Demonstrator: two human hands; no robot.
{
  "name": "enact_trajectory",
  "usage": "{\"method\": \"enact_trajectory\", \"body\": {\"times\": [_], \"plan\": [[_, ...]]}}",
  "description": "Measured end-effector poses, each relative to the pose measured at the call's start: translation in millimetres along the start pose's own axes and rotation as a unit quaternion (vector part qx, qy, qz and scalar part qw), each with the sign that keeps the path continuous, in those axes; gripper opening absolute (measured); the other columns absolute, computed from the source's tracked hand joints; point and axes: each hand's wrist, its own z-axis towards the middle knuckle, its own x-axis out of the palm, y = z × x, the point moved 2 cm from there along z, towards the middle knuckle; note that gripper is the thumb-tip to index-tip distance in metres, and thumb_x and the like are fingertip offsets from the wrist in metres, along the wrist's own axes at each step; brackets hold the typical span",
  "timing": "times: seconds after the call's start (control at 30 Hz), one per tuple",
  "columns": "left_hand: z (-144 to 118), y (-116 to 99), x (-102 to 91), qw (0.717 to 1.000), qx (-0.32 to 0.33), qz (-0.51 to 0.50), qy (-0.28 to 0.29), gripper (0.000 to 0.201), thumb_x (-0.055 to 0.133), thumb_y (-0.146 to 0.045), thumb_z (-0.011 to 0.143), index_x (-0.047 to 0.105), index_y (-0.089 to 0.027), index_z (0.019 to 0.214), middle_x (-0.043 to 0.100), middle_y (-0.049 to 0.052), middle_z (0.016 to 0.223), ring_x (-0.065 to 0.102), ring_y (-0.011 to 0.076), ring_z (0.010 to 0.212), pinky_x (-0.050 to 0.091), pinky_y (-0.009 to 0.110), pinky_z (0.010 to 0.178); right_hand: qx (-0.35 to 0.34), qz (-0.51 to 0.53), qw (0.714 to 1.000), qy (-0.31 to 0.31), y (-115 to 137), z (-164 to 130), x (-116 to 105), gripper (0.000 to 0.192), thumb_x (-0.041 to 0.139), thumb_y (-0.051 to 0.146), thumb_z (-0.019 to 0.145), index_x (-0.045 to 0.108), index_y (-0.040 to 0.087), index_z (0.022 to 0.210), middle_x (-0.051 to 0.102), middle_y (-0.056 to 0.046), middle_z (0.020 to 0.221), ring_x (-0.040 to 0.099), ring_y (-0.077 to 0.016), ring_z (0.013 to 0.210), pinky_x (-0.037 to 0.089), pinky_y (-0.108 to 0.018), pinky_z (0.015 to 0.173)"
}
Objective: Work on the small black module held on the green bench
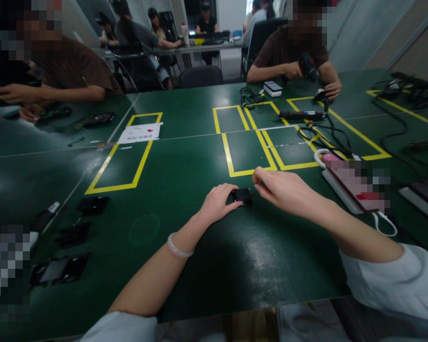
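Observation:
My left hand [219, 203] steadies a small black rectangular part [242, 196] flat on the green table, its thumb and fingers gripping the left side. Just right of that part, my right hand [283, 190] is closed in a pinch. A thin dark piece seems to run from these fingertips toward the part, too small to name. On the left, several dark parts lie in a column, among them a small black piece [92, 204], another black piece [73, 234] and a wider shiny one [60, 269].
Yellow tape outlines mark the green table [185, 175]. A paper label [140, 133] lies on one. To the right are a phone [356, 185] with a white cable, a dark pen-like tool [301, 115] and tangled cords. Across the table, a co-worker's hand holds a power drill [309, 66].

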Motion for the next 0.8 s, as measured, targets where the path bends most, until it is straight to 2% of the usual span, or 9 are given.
{"method": "enact_trajectory", "body": {"times": [0.2,0.43,0.5,0.6,0.7,0.8], "plan": [[0.2,1.6,2.2,1.0,-0.003,0.005,-0.003,0.038,0.057,-0.046,0.087,0.052,-0.021,0.114,0.061,0.005,0.108,0.057,0.0229,0.1,0.045,0.036,0.085,0.026,-0.043,0.999,0.019,1.2,1.3,0.6,0.021,0.037,0.037,0.095,0.049,0.021,0.095,0.066,-0.003,0.073,0.06,-0.0185,0.063,0.023,-0.027,0.052],[0.0,0.6,0.2,1.0,0.0,-0.002,0.0,0.036,0.056,-0.046,0.087,0.052,-0.021,0.113,0.061,0.006,0.107,0.057,0.0227,0.1,0.045,0.036,0.086,-0.004,-0.008,1.0,0.003,1.6,0.7,-0.3,0.011,0.038,0.025,0.092,0.046,0.02,0.097,0.066,-0.003,0.082,0.061,-0.0169,0.068,0.026,-0.026,0.053],[-0.2,0.7,0.1,1.0,-0.003,-0.001,0.0,0.037,0.056,-0.046,0.087,0.052,-0.021,0.114,0.061,0.006,0.107,0.057,0.0229,0.1,0.045,0.036,0.086,-0.003,-0.005,1.0,0.002,2.2,0.4,-0.8,0.01,0.04,0.027,0.092,0.046,0.02,0.096,0.066,-0.003,0.082,0.061,-0.017,0.068,0.026,-0.026,0.054],[-0.4,0.9,0.2,1.0,-0.003,0.0,-0.001,0.038,0.056,-0.046,0.087,0.052,-0.021,0.115,0.061,0.006,0.107,0.057,0.023,0.1,0.045,0.036,0.086,0.01,-0.017,1.0,0.008,2.4,1.1,1.4,0.02,0.04,0.039,0.094,0.047,0.021,0.096,0.066,-0.003,0.077,0.061,-0.0181,0.066,0.024,-0.026,0.052],[-0.3,0.9,0.2,1.0,-0.001,-0.003,0.002,0.038,0.056,-0.047,0.087,0.052,-0.021,0.114,0.061,0.006,0.107,0.057,0.0229,0.1,0.045,0.036,0.085,0.02,-0.054,0.998,0.006,1.8,2.1,4.1,0.019,0.036,0.036,0.095,0.048,0.021,0.096,0.066,-0.003,0.074,0.061,-0.0186,0.062,0.022,-0.027,0.051],[0.0,0.6,-0.3,1.0,-0.001,-0.003,-0.002,0.037,0.057,-0.046,0.087,0.053,-0.021,0.114,0.061,0.006,0.107,0.057,0.0231,0.1,0.045,0.036,0.085,0.007,-0.039,0.999,0.002,2.0,1.8,3.3,0.016,0.035,0.029,0.094,0.047,0.02,0.1,0.066,-0.004,0.079,0.062,-0.0184,0.066,0.024,-0.026,0.052]]}}
